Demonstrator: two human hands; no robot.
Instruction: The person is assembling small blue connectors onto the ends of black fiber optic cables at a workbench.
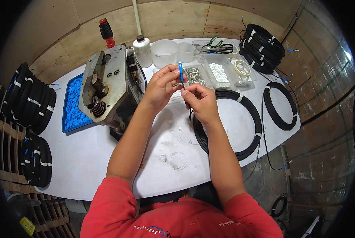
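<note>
A blue cable connector (181, 68) on the end of a thin black cable (189, 115) stands upright in front of me. My left hand (161, 88) pinches it between thumb and fingers, just below the blue tip. Lower down, my right hand (201, 102) grips the black cable between thumb and bent forefinger. Beneath and beside my right hand lies a coil of black cable (249, 104) bound with white tape. Behind the hands, a clear tray holds small metal parts (193, 75).
A heavy metal press (116, 73) stands at left, beside a blue tray (91, 126) of small blue parts. Containers, a white bottle (142, 53), scissors (225, 48) and a tape roll (242, 68) line the back. More black coils (260, 49) sit right and left (28, 97).
</note>
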